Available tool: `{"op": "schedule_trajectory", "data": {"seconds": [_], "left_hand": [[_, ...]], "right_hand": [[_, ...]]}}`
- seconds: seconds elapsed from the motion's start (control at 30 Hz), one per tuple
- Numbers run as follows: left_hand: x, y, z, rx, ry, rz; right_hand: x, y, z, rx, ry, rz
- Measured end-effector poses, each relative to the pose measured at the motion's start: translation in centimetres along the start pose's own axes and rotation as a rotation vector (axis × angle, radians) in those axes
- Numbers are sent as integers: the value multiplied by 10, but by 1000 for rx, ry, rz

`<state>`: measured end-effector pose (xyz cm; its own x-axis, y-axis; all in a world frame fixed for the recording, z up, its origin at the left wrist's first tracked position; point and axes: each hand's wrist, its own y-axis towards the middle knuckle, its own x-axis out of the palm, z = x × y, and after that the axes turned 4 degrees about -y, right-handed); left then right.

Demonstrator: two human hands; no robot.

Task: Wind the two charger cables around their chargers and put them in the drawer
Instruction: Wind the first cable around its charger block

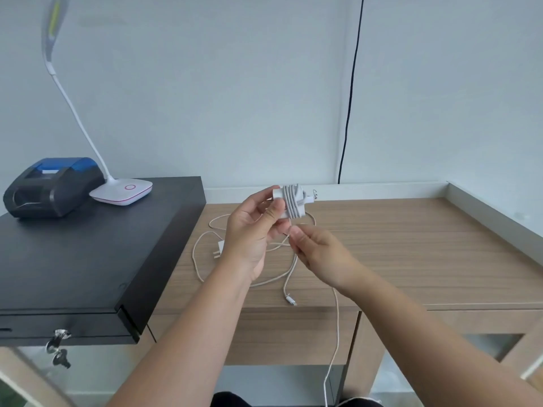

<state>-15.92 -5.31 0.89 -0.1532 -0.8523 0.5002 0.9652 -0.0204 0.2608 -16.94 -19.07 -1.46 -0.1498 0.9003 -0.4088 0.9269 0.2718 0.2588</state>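
You're mid-wind: left grip [249, 233] holds the first charger [289, 202], right grip [317, 254] pinches its cable [336, 318]. Next, another wrap.

Both hands [249, 230] [317, 254] raised, fingers pinched

Wooden desk [411, 248] under loose charger [219, 248]

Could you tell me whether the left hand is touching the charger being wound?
Touching: the head view shows the left hand gripping the charger, thumb pressed on its side.
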Motion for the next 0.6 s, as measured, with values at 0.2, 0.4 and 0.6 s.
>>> {"op": "schedule_trajectory", "data": {"seconds": [0.2, 0.4, 0.6], "left_hand": [[-12, 8, -15, 44, 277, 153], [-20, 0, -17, 125, 563, 24], [-20, -4, 1, 125, 813, -191]], "right_hand": [[-4, -17, -15, -178, -598, -45], [-43, -6, -30, -268, -787, 35], [-58, 4, -28, -361, -838, 41]]}}
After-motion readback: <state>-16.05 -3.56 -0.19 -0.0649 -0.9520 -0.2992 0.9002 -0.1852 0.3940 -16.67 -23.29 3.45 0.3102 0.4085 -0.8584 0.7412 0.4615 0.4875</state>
